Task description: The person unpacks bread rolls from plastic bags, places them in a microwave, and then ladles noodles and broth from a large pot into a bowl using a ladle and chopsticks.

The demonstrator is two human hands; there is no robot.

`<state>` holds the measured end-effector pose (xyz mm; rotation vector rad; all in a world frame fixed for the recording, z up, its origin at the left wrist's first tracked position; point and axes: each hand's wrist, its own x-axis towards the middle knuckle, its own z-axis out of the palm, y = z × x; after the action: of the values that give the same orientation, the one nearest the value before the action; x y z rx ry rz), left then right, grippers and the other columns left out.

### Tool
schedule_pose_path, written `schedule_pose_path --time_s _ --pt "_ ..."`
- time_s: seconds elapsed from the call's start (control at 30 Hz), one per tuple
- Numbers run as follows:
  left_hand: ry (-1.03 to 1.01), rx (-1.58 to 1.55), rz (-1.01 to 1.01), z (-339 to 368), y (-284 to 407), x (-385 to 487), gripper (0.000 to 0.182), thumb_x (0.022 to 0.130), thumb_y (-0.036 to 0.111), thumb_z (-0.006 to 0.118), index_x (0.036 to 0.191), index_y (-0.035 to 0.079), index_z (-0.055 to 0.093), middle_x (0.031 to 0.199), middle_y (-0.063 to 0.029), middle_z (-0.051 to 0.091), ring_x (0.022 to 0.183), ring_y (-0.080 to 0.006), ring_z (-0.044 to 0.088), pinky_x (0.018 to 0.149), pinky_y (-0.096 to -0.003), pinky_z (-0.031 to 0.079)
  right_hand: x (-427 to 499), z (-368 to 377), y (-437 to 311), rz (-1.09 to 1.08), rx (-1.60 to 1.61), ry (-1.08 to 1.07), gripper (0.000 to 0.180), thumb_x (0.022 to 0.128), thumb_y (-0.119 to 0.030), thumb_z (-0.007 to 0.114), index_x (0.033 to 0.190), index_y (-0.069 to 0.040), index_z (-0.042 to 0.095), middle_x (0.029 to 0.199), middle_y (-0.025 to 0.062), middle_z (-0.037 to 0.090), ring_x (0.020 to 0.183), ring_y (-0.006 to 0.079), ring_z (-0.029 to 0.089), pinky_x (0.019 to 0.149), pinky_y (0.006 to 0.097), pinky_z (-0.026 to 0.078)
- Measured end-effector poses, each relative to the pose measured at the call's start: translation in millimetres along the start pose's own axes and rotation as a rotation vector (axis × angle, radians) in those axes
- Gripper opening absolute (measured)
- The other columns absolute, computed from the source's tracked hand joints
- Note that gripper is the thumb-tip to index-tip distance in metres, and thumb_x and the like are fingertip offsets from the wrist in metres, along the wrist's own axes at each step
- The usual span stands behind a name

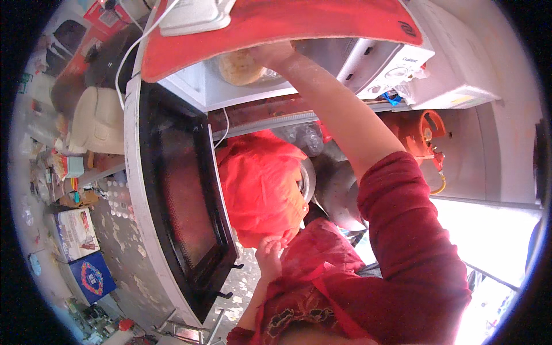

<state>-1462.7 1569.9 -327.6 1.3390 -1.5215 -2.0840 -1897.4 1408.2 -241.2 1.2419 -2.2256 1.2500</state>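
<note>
A white Galanz microwave oven (pixel 254 98) stands with its dark door (pixel 185 194) swung out to the left. My right hand (pixel 276 54) reaches inside, at the right edge of a round, pale brown flatbread (pixel 240 68) on the glass turntable; the cloth above partly hides the fingers, so their grip cannot be told. Lower down, my left hand (pixel 271 254) is beside the lower edge of a red cloth (pixel 263 185), fingers bent; whether it pinches the cloth is unclear.
A red mat (pixel 276 21) drapes over the microwave's top, with a white plastic object (pixel 194 17) on it. An orange gas cylinder (pixel 420 133) stands below at right, near metal pots (pixel 340 194). Boxes (pixel 92 276) lie at left. The open door juts out beside my left arm.
</note>
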Motion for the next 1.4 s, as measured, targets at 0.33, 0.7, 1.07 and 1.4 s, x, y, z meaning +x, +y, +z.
schedule_pose_path --time_s 0.33,0.7,1.07,1.4 --pt "-0.041 0.084 0.084 -3.9 8.4 -7.0 0.013 0.082 0.003 0.048 0.091 -0.001 0.056 0.082 -0.0088 0.062 0.072 -0.0143 0.058 0.071 -0.0251 0.045 -21.0 -34.7 27.2 0.333 0.023 -0.134 0.028 0.082 -0.02 0.053 0.106 -0.006 0.055 0.105 0.0153 0.058 0.099 0.0314 0.054 0.083 0.0416 0.043" --pt "0.436 0.118 0.085 -46.5 36.2 -49.7 0.038 0.073 0.006 0.056 0.11 0.003 0.048 0.09 -0.0056 0.055 0.063 -0.0122 0.051 0.053 -0.0223 0.038 -199.1 -163.4 -8.0 0.494 0.249 0.123 0.015 0.082 -0.012 0.059 0.093 -0.001 0.059 0.089 0.0146 0.06 0.079 0.0249 0.061 0.07 0.0319 0.048" --pt "0.362 0.598 0.173 -104.5 19.3 -53.8 0.026 0.072 0.008 0.065 0.092 0.0 0.05 0.092 -0.0096 0.055 0.083 -0.0208 0.052 0.075 -0.0307 0.043 -287.9 -232.3 1.3 0.831 0.193 0.071 0.014 0.081 -0.009 0.058 0.092 -0.001 0.061 0.082 0.0109 0.062 0.075 0.0165 0.058 0.07 0.0285 0.046" --pt "-0.478 0.678 0.733 47.4 154.6 28.4 0.029 0.074 -0.002 0.056 0.103 0.003 0.058 0.099 -0.0119 0.061 0.091 -0.0244 0.059 0.077 -0.0326 0.046 -307.5 -228.4 -3.9 0.899 0.334 0.084 0.013 0.08 -0.008 0.058 0.09 -0.001 0.061 0.08 0.0094 0.063 0.075 0.0147 0.058 0.07 0.028 0.046"
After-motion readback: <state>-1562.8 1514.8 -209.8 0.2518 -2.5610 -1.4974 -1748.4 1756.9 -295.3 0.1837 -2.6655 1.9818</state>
